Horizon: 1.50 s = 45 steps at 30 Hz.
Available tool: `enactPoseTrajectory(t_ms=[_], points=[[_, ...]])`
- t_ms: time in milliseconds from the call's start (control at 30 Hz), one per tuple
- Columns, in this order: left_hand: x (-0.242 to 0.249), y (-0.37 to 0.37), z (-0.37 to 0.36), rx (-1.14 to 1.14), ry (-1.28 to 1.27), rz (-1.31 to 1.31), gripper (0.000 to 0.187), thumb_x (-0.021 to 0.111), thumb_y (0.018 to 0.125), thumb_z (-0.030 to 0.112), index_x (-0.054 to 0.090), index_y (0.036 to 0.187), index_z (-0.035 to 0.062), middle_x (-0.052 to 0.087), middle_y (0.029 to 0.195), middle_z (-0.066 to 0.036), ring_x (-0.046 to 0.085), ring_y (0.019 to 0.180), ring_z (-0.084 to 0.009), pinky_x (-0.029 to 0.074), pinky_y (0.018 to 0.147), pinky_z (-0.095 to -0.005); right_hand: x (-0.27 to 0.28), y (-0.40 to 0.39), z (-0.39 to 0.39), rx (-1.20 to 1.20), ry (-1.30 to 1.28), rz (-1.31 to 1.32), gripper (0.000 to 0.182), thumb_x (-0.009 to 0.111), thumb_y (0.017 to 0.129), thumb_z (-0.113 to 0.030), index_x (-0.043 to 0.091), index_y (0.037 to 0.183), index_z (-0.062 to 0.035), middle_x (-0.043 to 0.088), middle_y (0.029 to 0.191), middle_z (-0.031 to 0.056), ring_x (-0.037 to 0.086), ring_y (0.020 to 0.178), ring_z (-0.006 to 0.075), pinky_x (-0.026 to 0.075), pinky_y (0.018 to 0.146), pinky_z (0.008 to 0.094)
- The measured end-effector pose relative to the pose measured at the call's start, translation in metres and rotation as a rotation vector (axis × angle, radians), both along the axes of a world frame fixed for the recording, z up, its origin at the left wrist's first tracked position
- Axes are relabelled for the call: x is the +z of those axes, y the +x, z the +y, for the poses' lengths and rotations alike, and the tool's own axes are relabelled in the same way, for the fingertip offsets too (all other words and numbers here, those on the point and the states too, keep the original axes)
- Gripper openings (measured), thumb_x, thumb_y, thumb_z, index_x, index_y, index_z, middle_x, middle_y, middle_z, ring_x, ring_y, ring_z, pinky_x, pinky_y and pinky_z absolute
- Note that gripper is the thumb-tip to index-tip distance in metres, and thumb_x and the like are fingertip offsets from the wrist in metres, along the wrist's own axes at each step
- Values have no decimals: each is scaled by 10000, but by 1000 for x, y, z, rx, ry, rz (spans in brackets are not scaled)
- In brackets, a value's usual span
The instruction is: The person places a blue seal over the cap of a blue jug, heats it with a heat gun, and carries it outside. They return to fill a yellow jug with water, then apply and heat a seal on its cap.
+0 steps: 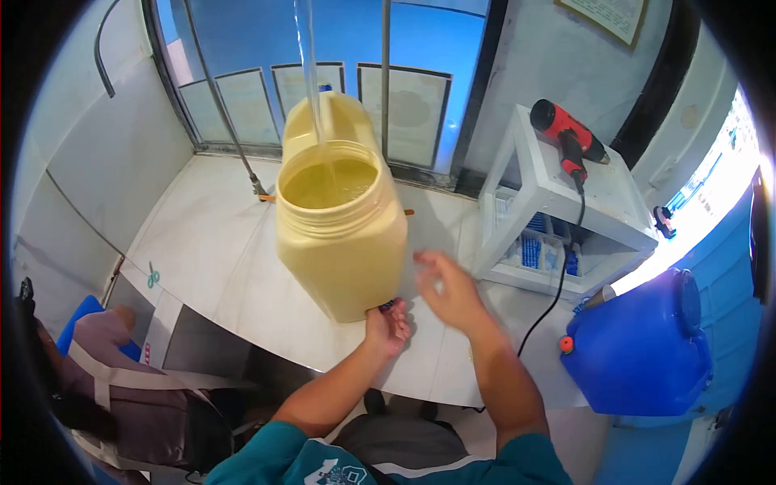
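Observation:
A large yellow jug [343, 267] stands upright on the white counter, its wide mouth open at the top. A clear stream of water [307, 56] falls from above into the mouth, where liquid shows inside. My left hand [388, 327] is at the jug's lower front edge, fingers curled around a small dark blue thing [388, 305] at the base, mostly hidden. To the right of the jug, my right hand [444, 287] hangs above the counter, touching nothing, its fingers apart and slightly blurred.
A white shelf [606, 206] at the right holds a red and black heat gun [566, 133] with a black cable. A blue jug [638, 347] stands at the far right. Metal rods rise behind the yellow jug. Another person [137, 404] sits at the lower left.

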State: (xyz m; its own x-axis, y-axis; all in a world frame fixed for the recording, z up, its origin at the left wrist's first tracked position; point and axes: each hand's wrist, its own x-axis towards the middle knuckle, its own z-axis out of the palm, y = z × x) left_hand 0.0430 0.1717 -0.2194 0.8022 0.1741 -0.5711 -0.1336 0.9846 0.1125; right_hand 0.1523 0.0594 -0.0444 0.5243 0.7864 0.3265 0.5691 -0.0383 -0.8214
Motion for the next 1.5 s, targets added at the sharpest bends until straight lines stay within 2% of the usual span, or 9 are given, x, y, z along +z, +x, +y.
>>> enactPoseTrajectory(t_ms=[167, 233, 467, 733, 833, 900, 1000, 1300, 1500], points=[[16, 0, -2, -41, 28, 119, 588, 363, 967, 710, 592, 964, 167, 629, 693, 86, 511, 552, -50, 388, 480, -202, 27, -42, -145, 274, -129, 135, 255, 662, 902, -57, 652, 1146, 13, 700, 1120, 122, 666, 1029, 202, 503, 950, 351], [6, -1, 3, -72, 89, 71, 493, 390, 977, 652, 576, 937, 197, 585, 683, 126, 473, 569, -23, 362, 493, -189, 8, -41, -198, 198, -44, 503, 241, 661, 905, -44, 635, 1137, 13, 696, 1084, 110, 659, 1014, 188, 501, 944, 345], [27, 7, -1, -63, 279, 361, 506, 419, 965, 677, 561, 853, 205, 502, 620, 137, 441, 525, -21, 332, 454, -185, -40, -23, -282, -518, 127, 528, 203, 618, 972, -80, 599, 1152, 11, 669, 1015, 68, 609, 937, 117, 483, 884, 278], [30, 0, -8, -76, 369, 371, 543, 408, 954, 712, 574, 861, 203, 540, 688, 113, 469, 588, -39, 355, 496, -196, -49, -13, -287, -480, 126, 497, 206, 618, 963, -71, 602, 1154, 6, 678, 1022, 86, 621, 951, 126, 485, 888, 279], [23, -25, -22, -203, 568, 415, 488, 518, 960, 622, 622, 940, 145, 594, 749, 69, 538, 651, -87, 436, 564, -234, -36, -17, -272, -428, 192, 488, 211, 628, 950, -60, 606, 1148, 8, 681, 1017, 89, 634, 930, 135, 494, 872, 286], [10, -43, -39, -308, 1834, 469, 393, 700, 895, 436, 653, 1032, 70, 656, 854, -43, 621, 747, -204, 513, 680, -328, -21, -20, -254, -353, 252, 488, 207, 631, 943, -54, 610, 1138, 10, 682, 1012, 91, 641, 915, 142, 499, 863, 291], [28, -57, -46, -235, 2446, 331, 353, 750, 822, 260, 659, 1081, 36, 666, 1001, -115, 628, 943, -314, 503, 857, -420, 3, -15, -206, -103, 268, 302, 183, 598, 954, -27, 588, 1132, 15, 656, 1015, 83, 624, 917, 146, 491, 864, 291], [22, -68, -43, -158, 2482, 312, 289, 757, 776, 228, 685, 1011, 76, 649, 1149, -118, 588, 1090, -333, 459, 941, -448, -39, 37, 25, -24, 169, 260, 359, 587, 970, -105, 544, 1316, -21, 630, 1226, 141, 623, 970, 150, 504, 869, 303], [24, -69, -40, -209, 2463, 335, 310, 740, 797, 299, 694, 1026, 95, 621, 1230, -104, 534, 1226, -312, 400, 1012, -476, -125, 93, 117, -303, -81, 468, 651, 571, 950, -176, 303, 1511, 18, 461, 1465, 307, 525, 1323, 361, 422, 1076, 400]])
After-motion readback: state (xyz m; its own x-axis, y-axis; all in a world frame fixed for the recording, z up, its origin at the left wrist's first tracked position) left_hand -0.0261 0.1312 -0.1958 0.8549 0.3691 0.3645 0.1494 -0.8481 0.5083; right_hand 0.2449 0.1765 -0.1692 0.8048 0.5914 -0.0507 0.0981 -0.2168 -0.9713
